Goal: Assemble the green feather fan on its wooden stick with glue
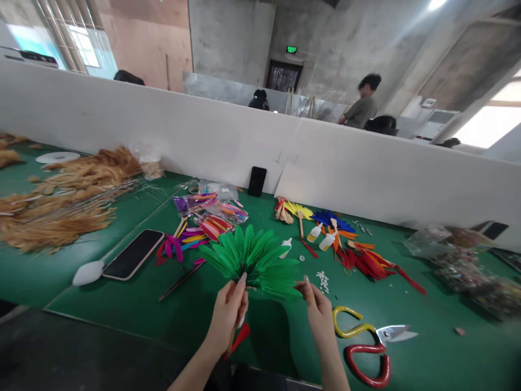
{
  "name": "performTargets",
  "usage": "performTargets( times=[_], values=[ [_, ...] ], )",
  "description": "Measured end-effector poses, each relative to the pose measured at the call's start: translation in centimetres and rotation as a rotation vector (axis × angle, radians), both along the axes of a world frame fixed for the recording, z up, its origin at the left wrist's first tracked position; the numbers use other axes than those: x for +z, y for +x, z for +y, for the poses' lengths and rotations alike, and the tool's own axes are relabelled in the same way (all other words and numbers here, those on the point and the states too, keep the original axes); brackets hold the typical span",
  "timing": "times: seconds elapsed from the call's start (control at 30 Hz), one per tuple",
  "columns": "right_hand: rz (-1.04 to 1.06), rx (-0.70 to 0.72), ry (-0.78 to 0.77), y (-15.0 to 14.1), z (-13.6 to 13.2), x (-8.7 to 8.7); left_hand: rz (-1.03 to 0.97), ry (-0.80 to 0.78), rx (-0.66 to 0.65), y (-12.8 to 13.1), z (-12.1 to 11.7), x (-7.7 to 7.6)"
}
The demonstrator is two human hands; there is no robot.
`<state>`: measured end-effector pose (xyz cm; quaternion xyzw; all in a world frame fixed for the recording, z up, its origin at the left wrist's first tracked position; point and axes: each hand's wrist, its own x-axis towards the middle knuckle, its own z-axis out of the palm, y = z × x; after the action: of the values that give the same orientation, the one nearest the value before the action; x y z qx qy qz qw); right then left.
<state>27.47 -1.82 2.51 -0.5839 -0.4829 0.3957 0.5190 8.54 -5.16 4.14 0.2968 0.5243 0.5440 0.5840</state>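
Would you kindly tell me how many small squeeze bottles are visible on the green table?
3: a left bottle and a right bottle before the blue feather fan, and a third bottle partly hidden by the green feather fan. Others may be hidden.

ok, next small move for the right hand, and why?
I'd probably have the right hand lightly straighten the near edge feathers of the green feather fan: it sits right at that edge, while the left hand grips the fan at its base, which likely keeps it steady enough for a small adjustment.
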Motion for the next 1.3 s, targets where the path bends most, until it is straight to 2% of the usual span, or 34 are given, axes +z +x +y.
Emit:
performTargets(
  times=[0.07,0.23,0.33,0.53,0.6,0.7,0.8,1.0,1.3],
  values=[
    [0.027,0.018,-0.045,-0.8,-0.6,-1.1,-0.002,0.001,0.011,0.0,0.1,0.0],
    [0.18,0.267,-0.107,-3.8,-2.6,-3.1,-0.01,-0.004,0.032,0.2,0.4,0.0],
    [0.277,0.366,-0.135,-5.5,-3.3,-3.1,-0.024,-0.013,0.035,0.2,0.5,-0.1],
    [0.508,0.469,-0.164,-7.6,-3.6,-2.2,-0.06,-0.008,0.036,0.5,0.5,-0.3],
    [0.61,0.459,-0.218,-8.4,-3.8,-2.2,-0.07,-0.036,0.067,0.6,0.5,-0.2],
    [0.717,0.358,-0.32,-9.7,-4.1,-2.5,-0.083,-0.08,0.113,0.8,0.7,-0.2],
    [0.758,0.265,-0.35,-10.9,-4.3,-3.1,-0.103,-0.081,0.137,0.8,0.9,-0.7],
    [0.707,0.217,-0.366,-11.6,-3.8,-3.9,-0.111,-0.076,0.13,0.7,1.5,-2.0],
    [0.68,0.143,-0.414,-12.3,-2.7,-3.9,0.037,-0.075,0.131,0.4,1.9,-3.2]
  ],
)
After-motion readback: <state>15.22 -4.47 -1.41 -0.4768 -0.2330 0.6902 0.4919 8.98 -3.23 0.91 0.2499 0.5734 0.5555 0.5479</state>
